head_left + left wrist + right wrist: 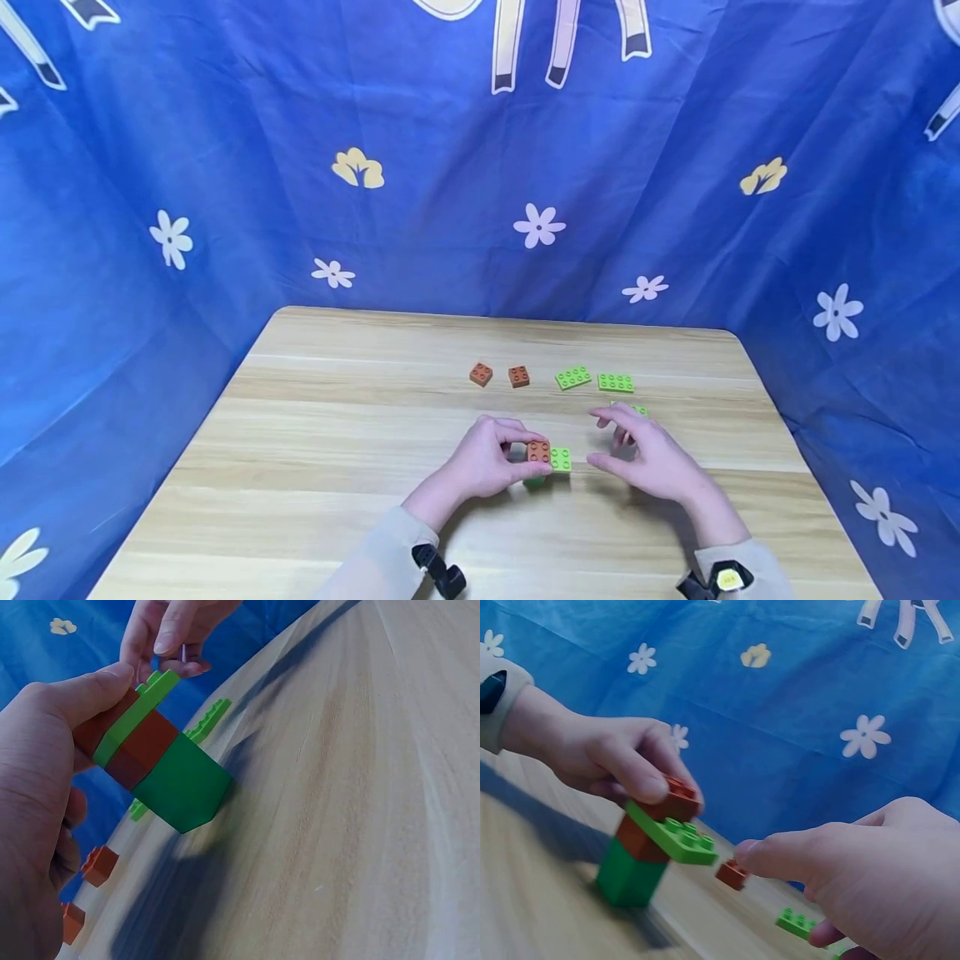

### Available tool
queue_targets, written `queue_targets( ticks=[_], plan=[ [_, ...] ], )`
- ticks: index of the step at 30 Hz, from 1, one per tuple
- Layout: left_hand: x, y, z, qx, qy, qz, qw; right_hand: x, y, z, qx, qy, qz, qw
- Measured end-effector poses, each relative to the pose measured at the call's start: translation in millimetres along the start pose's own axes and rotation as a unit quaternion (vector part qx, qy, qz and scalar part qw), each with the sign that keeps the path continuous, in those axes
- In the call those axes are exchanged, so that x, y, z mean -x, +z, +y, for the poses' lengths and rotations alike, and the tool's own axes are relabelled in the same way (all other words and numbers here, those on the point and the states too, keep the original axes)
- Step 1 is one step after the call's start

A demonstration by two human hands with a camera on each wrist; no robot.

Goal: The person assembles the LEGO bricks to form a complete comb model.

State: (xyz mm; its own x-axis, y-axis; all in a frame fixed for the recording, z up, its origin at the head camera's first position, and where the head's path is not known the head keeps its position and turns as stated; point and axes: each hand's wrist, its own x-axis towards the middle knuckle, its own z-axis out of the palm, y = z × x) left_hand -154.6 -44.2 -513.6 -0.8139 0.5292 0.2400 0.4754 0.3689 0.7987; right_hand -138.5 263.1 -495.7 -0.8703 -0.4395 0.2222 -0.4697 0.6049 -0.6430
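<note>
Head view, lower centre: the left hand (pixel 483 457) pinches the uppermost brown brick (pixel 538 451) of a small stack, thumb on the near side and fingers on the far side.

Stack order, read from the right wrist view, left of centre: dark green block (pixel 630 879) at the bottom, lower brown brick (pixel 642 838) above it, then a light green plate (pixel 681 841), then the pinched brick on top. The plate juts out past the bricks; in the head view its studded end points right. Whether the stack's base touches the table (pixel 300 467) cannot be told.

The right hand (pixel 652 460) is at lower right of the head view, just beside the plate's free end and apart from it. Thumb and forefinger stand apart, nothing between them.

Loose pieces, right of centre in the head view, beyond the hands: two brown bricks, one left (pixel 481 374) and one right (pixel 518 377); further right, two studded light green plates, (pixel 573 378) and (pixel 615 383) side by side. A third green piece (pixel 639 410) lies partly hidden behind the right hand's fingers.

Backdrop: blue curtain (pixel 450 167) with white flowers.
</note>
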Motion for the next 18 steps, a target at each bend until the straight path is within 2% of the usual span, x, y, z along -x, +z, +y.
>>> queue_targets(
  ticks=[7, 12, 18],
  plan=[
    [-0.4, 0.1, -0.5, -0.004, -0.003, 0.002, 1.0, 1.6, -12.2, 21.0, 0.012, 0.018, 0.026, 0.9994],
    [0.5, 0.6, -0.7, -0.001, -0.005, 0.002, 1.0, 3.1, -14.5, 32.6, 0.015, 0.014, 0.038, 0.9991],
    [1.8, 2.0, -0.9, -0.001, -0.009, 0.004, 1.0, 3.5, -16.2, 44.7, 0.03, 0.03, 0.045, 0.9981]
  ],
)
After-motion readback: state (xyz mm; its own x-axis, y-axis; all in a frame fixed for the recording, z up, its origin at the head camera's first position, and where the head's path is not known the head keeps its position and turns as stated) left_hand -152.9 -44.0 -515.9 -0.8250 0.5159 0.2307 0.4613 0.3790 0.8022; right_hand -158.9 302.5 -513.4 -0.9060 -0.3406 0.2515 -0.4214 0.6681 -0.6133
